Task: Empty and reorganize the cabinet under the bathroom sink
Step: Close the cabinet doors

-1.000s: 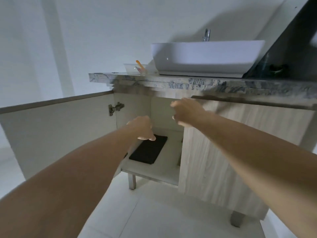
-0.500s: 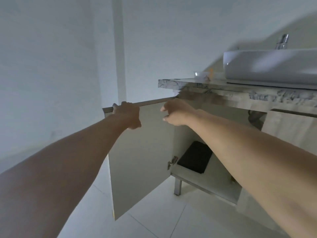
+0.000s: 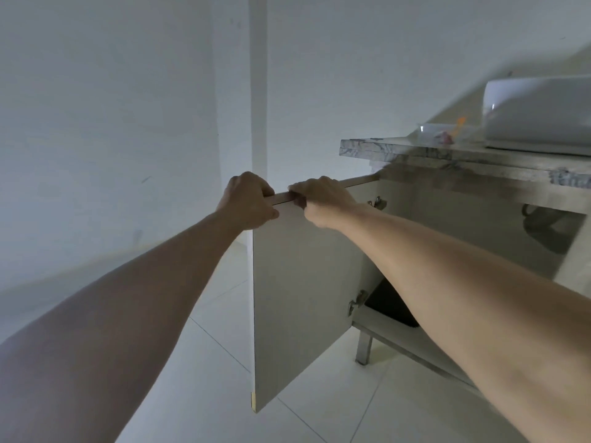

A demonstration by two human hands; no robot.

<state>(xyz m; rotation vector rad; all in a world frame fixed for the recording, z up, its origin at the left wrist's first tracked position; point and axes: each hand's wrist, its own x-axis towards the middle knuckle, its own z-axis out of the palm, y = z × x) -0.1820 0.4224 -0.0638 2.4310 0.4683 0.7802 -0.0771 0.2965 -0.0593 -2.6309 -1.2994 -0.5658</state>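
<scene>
Currently I have both hands on the top edge of the open cabinet door (image 3: 307, 282). My left hand (image 3: 248, 201) grips the outer corner, fingers curled over the edge; my right hand (image 3: 319, 199) grips just beside it, likewise curled. Inside the cabinet (image 3: 447, 219), a black mat (image 3: 388, 306) lies on the floor panel. The sink (image 3: 540, 113) sits on the countertop (image 3: 415, 151).

Marble-patterned desk (image 3: 447, 151) top right, grey veining on front edge. On it: white basin (image 3: 537, 113), clear shallow container (image 3: 447, 132) just left of basin, orange item inside, blurred. Cabinet shelf (image 3: 415, 338) below: dark flat mat (image 3: 388, 303) lying on it, partly hidden by forearm. White tiled floor (image 3: 224, 362) carries cabinet's metal leg (image 3: 364, 350).
</scene>
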